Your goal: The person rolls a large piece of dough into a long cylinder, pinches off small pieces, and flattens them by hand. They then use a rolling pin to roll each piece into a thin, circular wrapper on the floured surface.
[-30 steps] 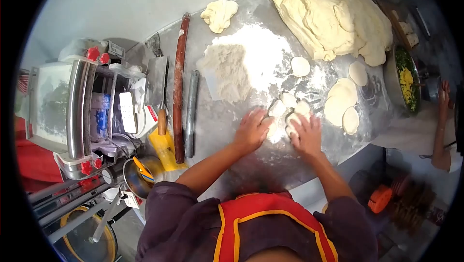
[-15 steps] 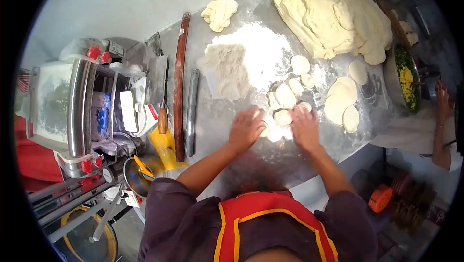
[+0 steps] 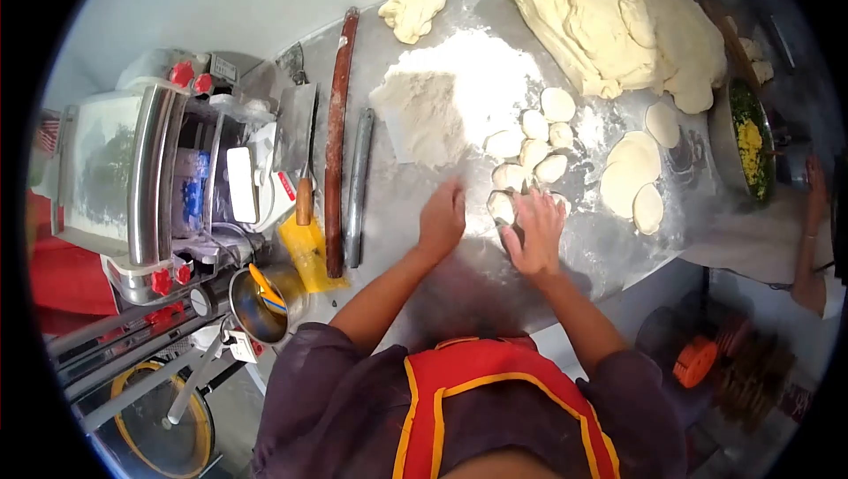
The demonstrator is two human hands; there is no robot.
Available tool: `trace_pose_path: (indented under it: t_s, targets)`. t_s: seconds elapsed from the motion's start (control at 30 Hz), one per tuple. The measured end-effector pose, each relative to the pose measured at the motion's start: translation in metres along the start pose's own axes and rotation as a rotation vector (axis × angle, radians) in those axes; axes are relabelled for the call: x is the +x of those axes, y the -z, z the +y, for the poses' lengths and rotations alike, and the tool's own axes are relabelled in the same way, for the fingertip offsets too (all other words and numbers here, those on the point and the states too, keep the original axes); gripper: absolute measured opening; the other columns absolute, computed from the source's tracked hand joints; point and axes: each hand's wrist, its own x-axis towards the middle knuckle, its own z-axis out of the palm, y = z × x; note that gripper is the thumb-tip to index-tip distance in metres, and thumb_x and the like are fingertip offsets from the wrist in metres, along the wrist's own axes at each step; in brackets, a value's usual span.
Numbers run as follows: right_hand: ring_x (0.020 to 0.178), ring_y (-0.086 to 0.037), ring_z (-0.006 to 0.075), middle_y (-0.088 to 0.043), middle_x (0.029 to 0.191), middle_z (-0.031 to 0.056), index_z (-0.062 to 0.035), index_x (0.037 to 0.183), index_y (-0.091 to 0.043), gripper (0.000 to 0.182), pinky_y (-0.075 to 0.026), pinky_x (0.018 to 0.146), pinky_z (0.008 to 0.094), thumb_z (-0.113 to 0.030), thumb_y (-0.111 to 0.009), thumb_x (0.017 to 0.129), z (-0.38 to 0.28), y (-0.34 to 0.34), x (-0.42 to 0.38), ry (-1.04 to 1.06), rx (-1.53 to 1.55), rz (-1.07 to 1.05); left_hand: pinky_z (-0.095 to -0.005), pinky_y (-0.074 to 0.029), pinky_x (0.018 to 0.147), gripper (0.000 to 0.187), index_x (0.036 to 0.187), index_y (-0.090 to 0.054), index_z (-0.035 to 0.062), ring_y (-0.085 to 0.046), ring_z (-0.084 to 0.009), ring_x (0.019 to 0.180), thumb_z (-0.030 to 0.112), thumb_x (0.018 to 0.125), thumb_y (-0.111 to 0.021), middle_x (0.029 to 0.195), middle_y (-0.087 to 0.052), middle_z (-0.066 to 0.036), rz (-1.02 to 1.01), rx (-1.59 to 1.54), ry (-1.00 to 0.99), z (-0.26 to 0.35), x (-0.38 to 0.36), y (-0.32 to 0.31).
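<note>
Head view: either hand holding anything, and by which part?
No hold shows: the left hand has nothing visible in it; the right hand is spread over dough pieces, its underside hidden.

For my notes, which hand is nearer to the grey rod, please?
Left. The left hand is right of the grey rod, apart from it; the right hand is farther right, at the small dough pieces.

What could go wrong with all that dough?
The small dough pieces sit close together, so they might stick to each other. The flat dough rounds overlap, so they may be hard to peel apart. And the right hand is spread at the edge of the small dough pieces, so it could squash one by accident.
</note>
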Motion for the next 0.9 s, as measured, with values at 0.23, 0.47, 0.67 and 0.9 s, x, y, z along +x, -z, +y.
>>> trace_pose_path:
  t_s: [0.23, 0.47, 0.67, 0.9]
  targets:
    - [0.131, -0.046, 0.03, -0.052, 0.139, 0.0022, -0.0235, 0.121, -0.063, 0.034, -0.02, 0.11, 0.0683, -0.017, -0.057, 0.089, 0.024, -0.02, 0.005, 0.184, -0.266, -0.082, -0.0426, -0.04, 0.104, 0.048, 0.133, -0.053, 0.0069, -0.049, -0.0342, 0.125, 0.008, 0.085, -0.061, 0.132, -0.055, -0.016, 0.187, 0.223, -0.681, 0.038, 0.082, -0.016]
    - [0.121, -0.05, 0.0368, -0.055, 0.13, 0.0144, -0.0078, 0.123, -0.057, 0.034, -0.031, 0.106, 0.0567, -0.007, -0.056, 0.089, 0.059, 0.018, 0.063, -0.023, -0.2, 0.265, -0.0433, -0.043, 0.1, 0.039, 0.124, -0.057, 0.0086, -0.052, -0.032, 0.119, 0.008, 0.086, -0.057, 0.126, -0.057, -0.01, 0.016, 0.336, -0.698, 0.032, 0.083, -0.025]
    - [0.107, -0.052, 0.0376, -0.059, 0.115, 0.0184, -0.005, 0.114, -0.058, 0.034, -0.042, 0.09, 0.0483, -0.008, -0.065, 0.08, 0.002, 0.004, 0.053, 0.069, 0.076, 0.183, -0.0423, -0.046, 0.093, 0.042, 0.12, -0.058, 0.0088, -0.055, -0.0322, 0.11, 0.009, 0.079, -0.068, 0.117, -0.059, -0.01, 0.143, 0.413, -0.496, 0.001, 0.004, 0.012]
    - [0.112, -0.05, 0.0393, -0.057, 0.122, 0.0168, -0.007, 0.116, -0.058, 0.037, -0.04, 0.098, 0.0487, -0.01, -0.067, 0.08, 0.033, -0.006, -0.035, 0.162, 0.156, -0.146, -0.044, -0.045, 0.095, 0.06, 0.131, -0.052, 0.0082, -0.052, -0.0357, 0.112, 0.016, 0.076, -0.076, 0.121, -0.056, -0.013, -0.156, 0.299, -0.355, -0.004, -0.026, 0.034]
